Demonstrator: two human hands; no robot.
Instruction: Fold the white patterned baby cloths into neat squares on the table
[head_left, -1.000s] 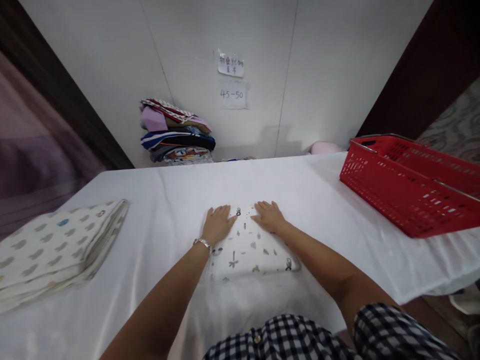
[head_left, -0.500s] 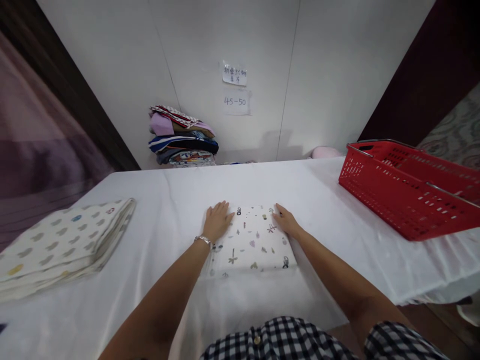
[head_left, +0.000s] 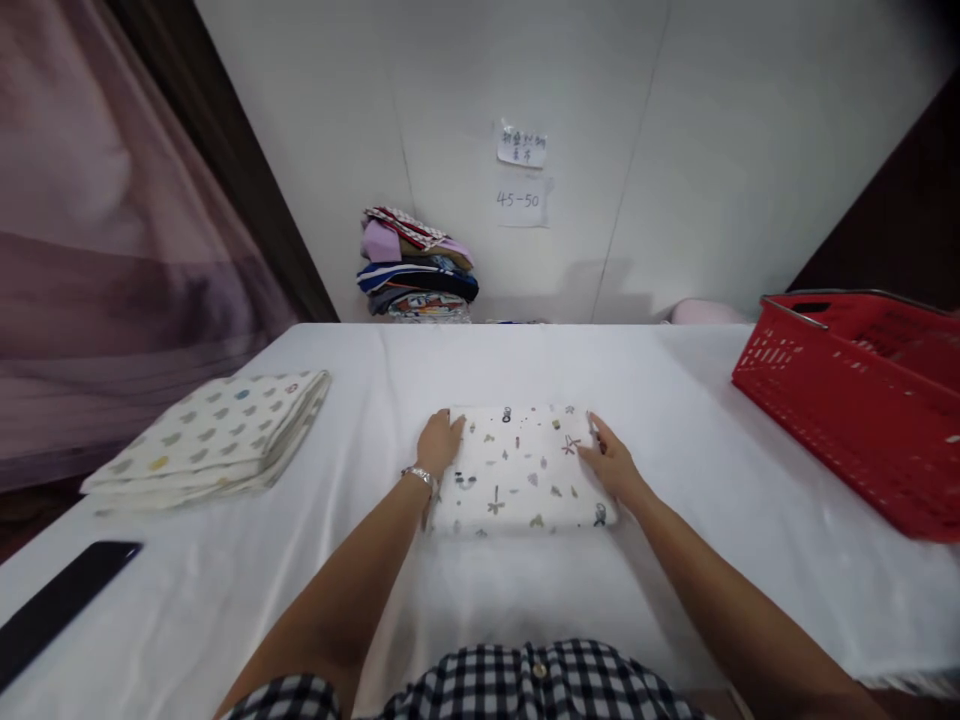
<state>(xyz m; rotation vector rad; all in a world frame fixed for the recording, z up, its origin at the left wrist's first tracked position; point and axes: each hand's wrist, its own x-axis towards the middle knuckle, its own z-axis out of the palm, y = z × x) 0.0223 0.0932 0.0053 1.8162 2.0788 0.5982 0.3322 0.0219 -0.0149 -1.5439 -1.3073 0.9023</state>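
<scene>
In front of me a folded white cloth (head_left: pixel 517 475) with small printed starfish and other motifs lies as a flat rectangle. My left hand (head_left: pixel 439 445), with a bracelet at its wrist, grips the cloth's left edge, thumb on top and fingers along the side. At the far right corner, my right hand (head_left: pixel 613 465) takes the edge between thumb and curled fingers. The undersides of both grips are hidden. Left of my left hand lies another folded cloth (head_left: pixel 217 425), cream with grey cloud-like prints.
A white-covered table (head_left: pixel 480 365) carries everything here. To the right stands a red plastic basket (head_left: pixel 840 400). A dark flat object (head_left: pixel 67 590) lies near left. Behind the table's far edge rises a stack of folded fabrics (head_left: pixel 416 270) against the wall, below paper signs (head_left: pixel 521 175).
My view has swung left, bringing the dark flat object into sight. My left hand has gone from lying spread on the cloth to gripping its side; the right hand now grips its edge too.
</scene>
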